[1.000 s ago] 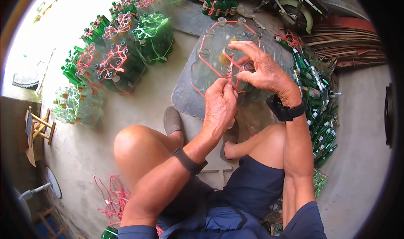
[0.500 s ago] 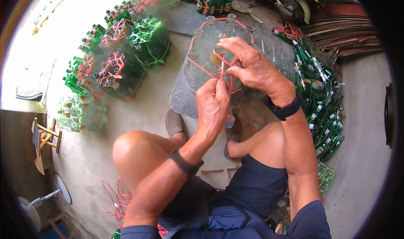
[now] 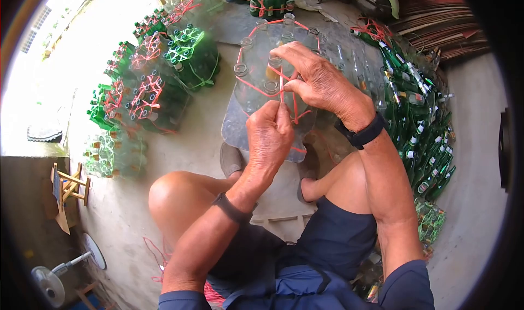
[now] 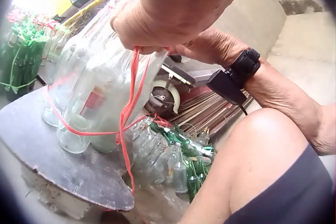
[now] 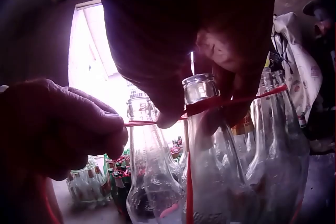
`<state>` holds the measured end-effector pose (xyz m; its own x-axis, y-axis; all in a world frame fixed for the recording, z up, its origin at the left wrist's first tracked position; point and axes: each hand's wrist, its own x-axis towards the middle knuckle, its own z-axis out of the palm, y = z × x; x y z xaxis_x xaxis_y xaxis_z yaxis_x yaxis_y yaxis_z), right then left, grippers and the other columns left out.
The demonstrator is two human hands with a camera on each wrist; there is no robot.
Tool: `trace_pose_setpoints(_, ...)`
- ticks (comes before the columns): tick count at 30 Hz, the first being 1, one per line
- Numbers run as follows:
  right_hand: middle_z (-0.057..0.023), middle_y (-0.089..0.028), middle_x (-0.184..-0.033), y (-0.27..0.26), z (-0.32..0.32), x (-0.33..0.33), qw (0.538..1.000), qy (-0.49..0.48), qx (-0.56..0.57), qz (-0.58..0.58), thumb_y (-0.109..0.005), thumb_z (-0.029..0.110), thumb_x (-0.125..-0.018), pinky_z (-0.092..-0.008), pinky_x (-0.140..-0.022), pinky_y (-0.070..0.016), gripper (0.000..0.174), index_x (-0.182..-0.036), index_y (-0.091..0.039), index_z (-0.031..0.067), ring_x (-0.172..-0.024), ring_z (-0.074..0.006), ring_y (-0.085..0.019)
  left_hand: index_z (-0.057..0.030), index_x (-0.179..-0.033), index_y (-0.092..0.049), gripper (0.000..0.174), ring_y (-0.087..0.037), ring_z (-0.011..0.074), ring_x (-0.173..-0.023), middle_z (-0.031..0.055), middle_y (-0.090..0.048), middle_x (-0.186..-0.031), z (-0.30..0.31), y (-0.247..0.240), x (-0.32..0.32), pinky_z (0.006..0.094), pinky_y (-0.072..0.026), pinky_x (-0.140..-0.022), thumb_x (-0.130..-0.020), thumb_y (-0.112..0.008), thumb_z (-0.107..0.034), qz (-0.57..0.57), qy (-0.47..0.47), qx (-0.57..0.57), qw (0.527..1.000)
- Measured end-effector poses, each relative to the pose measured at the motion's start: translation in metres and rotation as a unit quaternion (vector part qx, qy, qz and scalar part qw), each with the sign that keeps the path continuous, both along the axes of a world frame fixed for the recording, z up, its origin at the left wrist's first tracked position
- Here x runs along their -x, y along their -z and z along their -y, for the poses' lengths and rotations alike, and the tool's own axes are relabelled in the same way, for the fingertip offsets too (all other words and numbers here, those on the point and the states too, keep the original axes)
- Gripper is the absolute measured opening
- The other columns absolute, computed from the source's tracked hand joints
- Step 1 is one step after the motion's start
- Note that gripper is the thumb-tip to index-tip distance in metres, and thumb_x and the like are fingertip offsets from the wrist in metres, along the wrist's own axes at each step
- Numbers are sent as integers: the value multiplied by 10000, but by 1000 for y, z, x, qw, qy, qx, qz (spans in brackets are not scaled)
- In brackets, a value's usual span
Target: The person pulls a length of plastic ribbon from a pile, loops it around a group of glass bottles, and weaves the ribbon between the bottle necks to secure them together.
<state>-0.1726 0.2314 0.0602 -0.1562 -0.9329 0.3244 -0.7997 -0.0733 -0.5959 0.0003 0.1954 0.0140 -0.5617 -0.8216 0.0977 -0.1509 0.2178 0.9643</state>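
At the far left, a white fan (image 3: 48,285) stands low by the wall, and a small wooden stool (image 3: 71,187) is near it. Next come many bunches of bottles (image 3: 147,99) on the pale floor (image 3: 188,140). Some are green and some are see-through, and red or green string ties them up. Then there is a low grey worktop (image 3: 234,130) in front of the sitting person's feet. A group of clear bottles (image 3: 248,97) stands upright on it, close together, and red string (image 5: 202,105) goes around them, up at the necks and also low down. The left hand (image 3: 268,132) is just in front of these bottles, on the person's side. It pinches the red string between thumb and finger and holds it tight. Loose ends hang down below that hand. To the right, the right hand (image 3: 322,83) is over the bottle tops. Its thumb and fingers bend around the neck of one clear bottle (image 5: 199,88), and the thumb touches the string. A black band (image 3: 363,132) is on that wrist. Farther right, a big heap of green bottles (image 3: 417,135) lies on the floor, with a stack of brown sheets (image 3: 436,28) behind it.
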Motion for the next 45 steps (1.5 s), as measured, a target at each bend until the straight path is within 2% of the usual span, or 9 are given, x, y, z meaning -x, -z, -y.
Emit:
trace_pose_setpoints(3, -199, -578, -1387, 4, 1, 2, 1000, 5, 1, -2, -731, -44, -778, -404, -915, -571, 654, -1401, -552, 43, -1132, -366, -641, 49, -831, -651, 216, -454, 69, -609, 37, -464, -597, 3, -8, -3, 319, -416, -533, -985, -590, -90, 29, 9, 36, 999)
trace_pose_setpoints(5, -200, -581, -1382, 8, 3, 4, 1000, 2, 15, -9, -732, -40, -776, -417, -938, -562, 658, -1403, -549, 39, -1156, -382, -632, 30, -770, -605, 193, -614, 403, -577, 248, -582, -657, 8, -11, -4, 440, -478, -564, -945, -610, -53, 59, 25, 83, 995)
trace_pose_setpoints(8, -201, -584, -1369, 10, 5, 5, 999, 3, 12, -39, -738, -29, -775, -439, -978, -538, 663, -1406, -544, 29, -1199, -411, -610, 19, -758, -606, 178, -615, 469, -637, 262, -587, -675, 16, -11, -5, 480, -475, -568, -925, -606, -41, 49, 43, 153, 986)
trace_pose_setpoints(11, -204, -590, -1339, 9, 6, 4, 1000, 5, 9, -15, -745, -21, -772, -456, -993, -525, 653, -1392, -548, 20, -1209, -427, -600, 50, -812, -624, 133, -455, 156, -543, 184, -484, -621, 26, -17, -7, 350, -451, -550, -917, -626, -33, 65, 69, 183, 979)
trace_pose_setpoints(23, -160, -613, -1307, 9, 7, 4, 1000, 15, -2, 14, -796, 80, -815, -464, -971, -544, 564, -1343, -600, 45, -1152, -392, -657, 52, -746, -626, 212, -372, 97, -538, 109, -426, -550, 58, -47, -2, 343, -378, -490, -911, -664, -76, 124, 135, 240, 953)
trace_pose_setpoints(28, -182, -596, -1281, 8, 6, 3, 999, -1, -8, 48, -771, 48, -801, -452, -921, -528, 606, -1366, -551, 37, -1099, -406, -639, 49, -710, -646, 147, -570, 415, -529, 266, -561, -639, 69, -61, 5, 442, -495, -557, -819, -639, -49, 146, 143, 237, 950)
trace_pose_setpoints(30, -165, -607, -1277, 6, 6, 2, 999, 12, -11, 32, -778, 65, -812, -450, -937, -542, 575, -1351, -579, 46, -1114, -384, -656, 69, -741, -640, 222, -412, 95, -515, 103, -475, -537, 75, -62, 8, 350, -392, -490, -896, -648, -89, 160, 168, 276, 933)
trace_pose_setpoints(42, -171, -612, -1252, 12, 8, 4, 1000, 16, 5, 12, -756, 73, -834, -452, -937, -544, 544, -1350, -587, 52, -1092, -383, -660, 62, -752, -631, 239, -427, 152, -500, 164, -450, -553, 108, -69, 29, 392, -414, -503, -896, -646, -129, 200, 201, 333, 899)
trace_pose_setpoints(45, -186, -605, -1221, 14, 9, 3, 1000, 14, 12, 19, -749, 48, -822, -450, -899, -540, 567, -1359, -565, 50, -1040, -390, -656, 41, -726, -674, 198, -610, 477, -652, 280, -581, -688, 115, -69, 29, 479, -526, -637, -831, -639, -123, 235, 201, 334, 890)
